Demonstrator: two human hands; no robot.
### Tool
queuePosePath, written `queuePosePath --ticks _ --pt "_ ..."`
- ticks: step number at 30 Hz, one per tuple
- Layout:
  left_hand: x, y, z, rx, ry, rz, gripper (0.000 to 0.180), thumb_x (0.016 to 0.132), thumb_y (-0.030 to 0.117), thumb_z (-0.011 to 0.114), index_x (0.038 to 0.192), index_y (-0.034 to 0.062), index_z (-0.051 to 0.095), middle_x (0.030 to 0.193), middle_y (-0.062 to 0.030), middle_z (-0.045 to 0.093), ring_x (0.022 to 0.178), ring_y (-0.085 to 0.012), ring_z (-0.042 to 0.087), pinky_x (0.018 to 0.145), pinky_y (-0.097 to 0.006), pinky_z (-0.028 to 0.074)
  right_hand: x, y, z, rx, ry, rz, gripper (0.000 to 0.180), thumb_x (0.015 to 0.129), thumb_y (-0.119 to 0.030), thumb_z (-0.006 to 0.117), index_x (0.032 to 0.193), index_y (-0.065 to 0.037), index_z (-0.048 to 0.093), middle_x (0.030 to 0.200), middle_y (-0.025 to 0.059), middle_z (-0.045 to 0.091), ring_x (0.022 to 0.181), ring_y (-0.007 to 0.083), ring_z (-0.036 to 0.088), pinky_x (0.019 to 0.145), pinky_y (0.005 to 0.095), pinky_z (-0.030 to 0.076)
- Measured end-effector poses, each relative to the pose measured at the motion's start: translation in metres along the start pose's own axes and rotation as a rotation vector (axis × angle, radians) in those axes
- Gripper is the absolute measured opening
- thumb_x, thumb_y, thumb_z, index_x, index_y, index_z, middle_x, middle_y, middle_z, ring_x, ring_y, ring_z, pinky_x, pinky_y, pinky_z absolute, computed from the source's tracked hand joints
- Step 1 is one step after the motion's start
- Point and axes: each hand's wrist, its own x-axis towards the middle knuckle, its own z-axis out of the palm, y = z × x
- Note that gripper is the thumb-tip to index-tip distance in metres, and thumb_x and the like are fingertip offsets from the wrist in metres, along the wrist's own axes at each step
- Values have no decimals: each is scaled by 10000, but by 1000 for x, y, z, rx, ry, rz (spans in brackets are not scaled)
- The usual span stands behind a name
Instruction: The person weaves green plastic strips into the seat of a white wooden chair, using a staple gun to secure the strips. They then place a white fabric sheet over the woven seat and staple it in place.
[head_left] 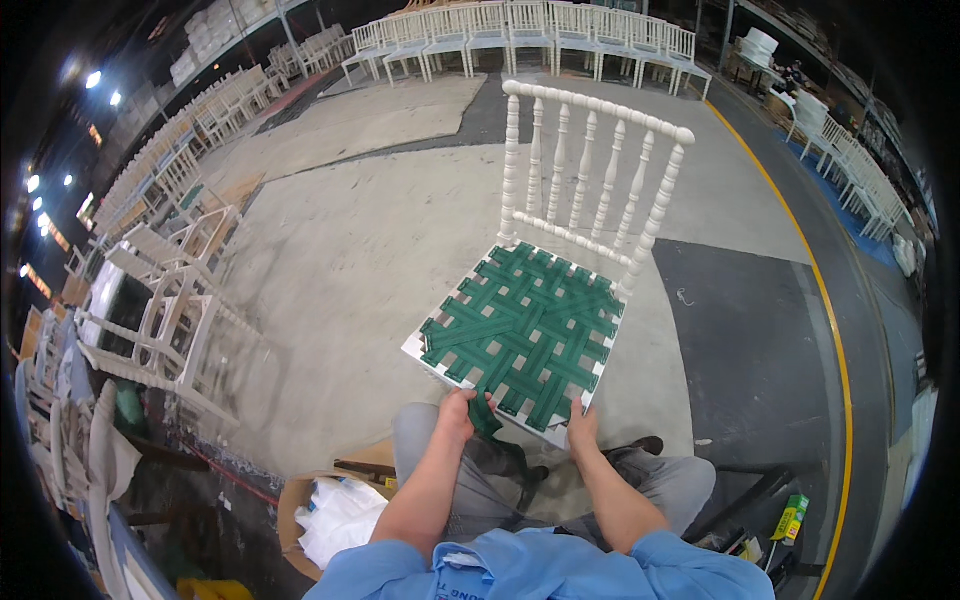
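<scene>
A white chair [660,205] with a turned-spindle back stands in front of me, its back on the far side. Green webbing [525,325] is woven in crossing bands over its seat. At the seat's near edge my left hand [462,413] is closed on the frame, beside a loose green strap end [484,414] that hangs down; whether the fingers also pinch the strap I cannot tell. My right hand [582,428] is closed round the near right corner of the chair, thumb up along the side. The undersides of both grips are hidden.
Unfinished white chair frames [190,340] lie stacked at the left. Rows of white chairs [520,30] line the far side. A cardboard box [292,520] with white material is by my left leg. A green-yellow box [790,520] lies at right, near a yellow floor line [836,350].
</scene>
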Motion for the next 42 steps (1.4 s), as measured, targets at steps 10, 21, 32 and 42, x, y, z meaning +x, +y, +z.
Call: queuePosePath --ticks 10,21,32,42 --pt "-128 -70 30 72 -362 -227 665 1074 -19 402 1693 190 282 1277 -227 642 1045 -384 713 972 -555 598 -15 14 -55 -37 -58 109 568 1088 -392 581 1503 -6 535 1380 212 673 1243 343 662 1027 438 514" --pt "-170 -18 129 247 -711 -6 613 1024 -71 438 1627 30 408 1584 -117 523 1262 -327 676 1106 -466 551 -8 8 -58 373 -358 329 365 1091 -273 570 1362 -34 624 1234 139 730 1083 259 728 911 436 596" --pt "-191 -67 133 276 -913 -105 628 1055 -33 511 1657 28 343 1673 -112 418 1361 -304 613 1155 -426 502 5 25 -64 452 -378 259 361 1103 -288 539 1329 -27 643 1201 139 744 1077 241 729 900 423 597" --pt "-164 -25 176 219 -989 -130 638 1058 19 510 1666 16 318 1561 -150 527 1328 -252 626 878 -325 574 12 -17 -70 476 -282 174 386 1118 -324 514 1308 -20 656 1173 136 751 1056 224 730 863 395 600"
